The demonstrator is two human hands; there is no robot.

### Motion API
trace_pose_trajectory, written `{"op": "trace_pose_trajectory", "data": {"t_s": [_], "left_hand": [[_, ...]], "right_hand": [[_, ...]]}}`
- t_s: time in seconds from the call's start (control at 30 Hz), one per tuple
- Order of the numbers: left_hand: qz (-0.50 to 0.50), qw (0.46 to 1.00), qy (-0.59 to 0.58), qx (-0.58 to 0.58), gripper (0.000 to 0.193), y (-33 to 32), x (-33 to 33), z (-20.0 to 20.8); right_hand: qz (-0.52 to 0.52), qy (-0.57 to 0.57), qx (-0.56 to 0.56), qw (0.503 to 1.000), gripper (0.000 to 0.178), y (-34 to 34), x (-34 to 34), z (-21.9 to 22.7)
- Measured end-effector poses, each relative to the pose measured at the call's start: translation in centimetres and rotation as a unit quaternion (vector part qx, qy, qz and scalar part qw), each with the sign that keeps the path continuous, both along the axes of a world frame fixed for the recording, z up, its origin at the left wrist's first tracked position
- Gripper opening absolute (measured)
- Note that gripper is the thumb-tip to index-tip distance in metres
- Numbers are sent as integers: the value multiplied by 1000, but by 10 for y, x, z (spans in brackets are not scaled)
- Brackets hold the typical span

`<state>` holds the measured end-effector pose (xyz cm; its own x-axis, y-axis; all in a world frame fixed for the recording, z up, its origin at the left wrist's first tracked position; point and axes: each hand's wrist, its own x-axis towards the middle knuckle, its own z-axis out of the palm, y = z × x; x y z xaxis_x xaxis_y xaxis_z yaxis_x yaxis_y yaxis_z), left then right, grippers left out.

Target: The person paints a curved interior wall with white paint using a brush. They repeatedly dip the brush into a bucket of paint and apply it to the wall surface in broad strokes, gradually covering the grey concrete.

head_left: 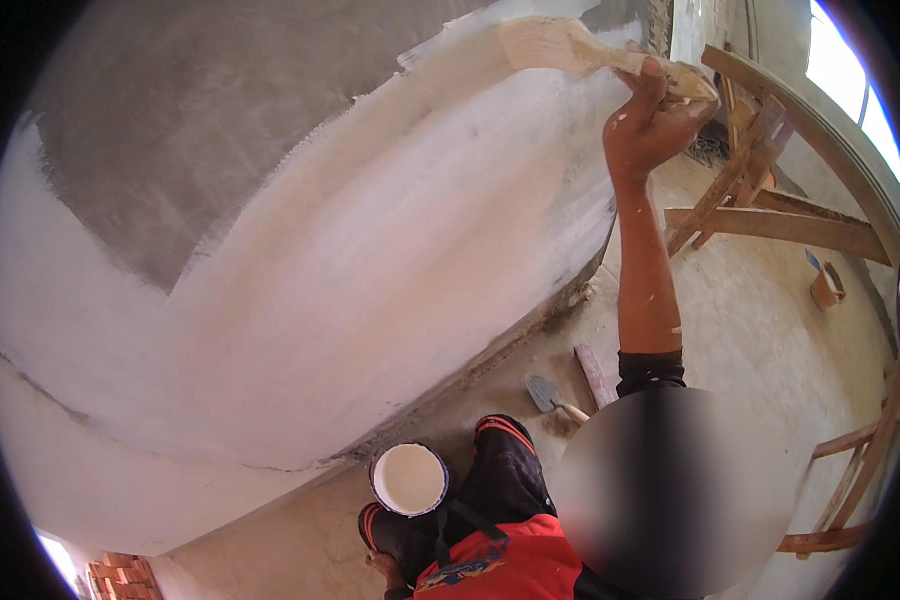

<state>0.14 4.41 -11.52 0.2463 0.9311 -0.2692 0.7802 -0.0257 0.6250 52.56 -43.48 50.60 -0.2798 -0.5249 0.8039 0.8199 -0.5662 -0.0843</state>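
Observation:
My right hand (650, 115) is raised high against the wall and grips the handle of a wide paint brush (560, 45). The bristles, loaded with white paint, press on the wall (370, 250) at the upper edge of the painted area. Most of the wall is coated white; a bare grey cement patch (200, 120) remains at the upper left. A round bucket of white paint (408, 478) stands on the floor at the wall's foot, beside my knee. Only a small part of my left hand (383, 568) shows at the lower edge, below the bucket; its fingers are not clear.
A trowel (548, 393) and a short wooden batten (595, 375) lie on the concrete floor near the wall. Wooden trestle frames (760, 190) stand at the right, with a small orange container (826, 285) beyond. Stacked bricks (120, 578) sit at the lower left.

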Motion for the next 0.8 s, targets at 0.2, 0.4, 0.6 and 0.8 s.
{"op": "trace_pose_trajectory", "data": {"t_s": [0.2, 0.4, 0.6, 0.8], "left_hand": [[-15, 1000, -19, 2, 56, 1, -2, -5], [93, 995, -1, -32, 50, -22, 24, 16], [-92, 991, 77, 59, 51, 4, -5, -3], [-53, 997, 38, 32, 50, 4, 9, 3]], "right_hand": [[-36, -11, 15, 999, 33, -3, -3, 16], [-60, -54, -50, 995, 34, 3, 11, -6], [-60, -25, -189, 980, 35, 55, -42, -33], [64, -31, -249, 966, 33, 91, -82, -45]]}}
